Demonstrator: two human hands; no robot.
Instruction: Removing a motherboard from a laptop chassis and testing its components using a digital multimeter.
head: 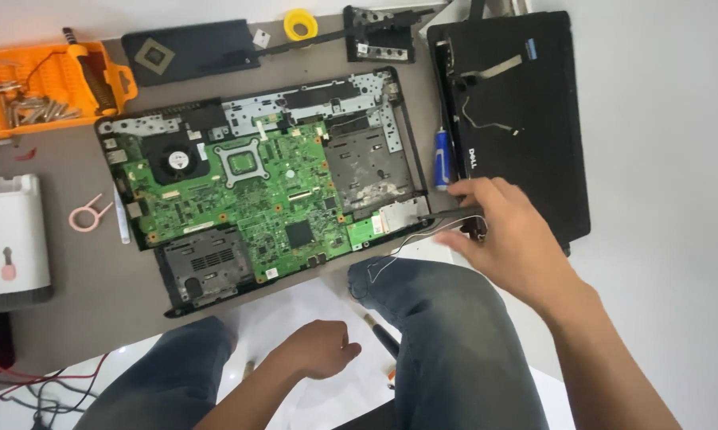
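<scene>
Fingers of the right hand [506,231] curl over a thin black strip [454,213], thumb below and fingertips above, pinching its right end. Strip lies at the lower right corner of the opened laptop base [403,119], just left of the hand; its long axis runs roughly left-right, slightly tilted, along the gap between the base and the detached black lid panel [534,119]. Thin wires [399,247] trail from under it toward the knee. Blue tube [442,159] stands just above the hand, apart from it. Left hand [319,350] rests low between the knees over white paper [295,310], fingers closed in a loose fist, holding nothing visible, well apart from the strip. Right hand is clearly the nearer one. Green motherboard [255,199] sits untouched
</scene>
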